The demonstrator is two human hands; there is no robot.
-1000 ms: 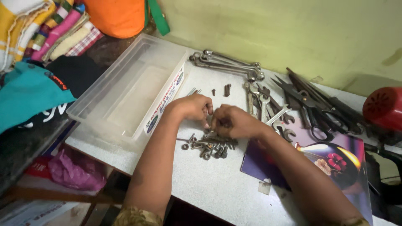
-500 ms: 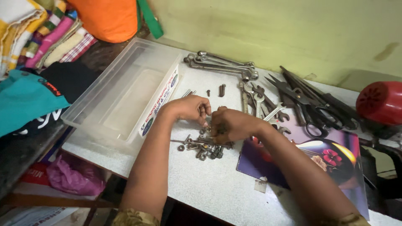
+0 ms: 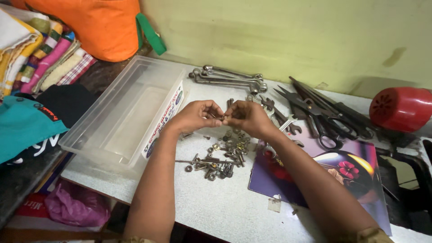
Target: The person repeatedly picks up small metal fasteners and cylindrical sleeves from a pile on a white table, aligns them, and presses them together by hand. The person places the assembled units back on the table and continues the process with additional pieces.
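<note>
My left hand [image 3: 194, 116] and my right hand [image 3: 246, 118] meet fingertip to fingertip above a white table [image 3: 225, 211]. Between the fingertips they pinch a small metal fastener [image 3: 222, 118], seemingly a bolt with a nut; its exact form is too small to tell. Just below the hands lies a loose pile of bolts, nuts and washers [image 3: 223, 157], with one long thin rod among them.
An empty clear plastic bin [image 3: 130, 112] stands left of the hands. Several spanners [image 3: 227, 77] lie behind, scissors and pliers [image 3: 321, 118] to the right, beside a red round object [image 3: 400, 108]. A purple printed card [image 3: 324, 173] lies under my right forearm. Folded cloths and an orange bag fill the left.
Both hands have lifted slightly from the pile and come together at the fingertips. The camera view has shifted a little; the pile and tools stay where they were.
</note>
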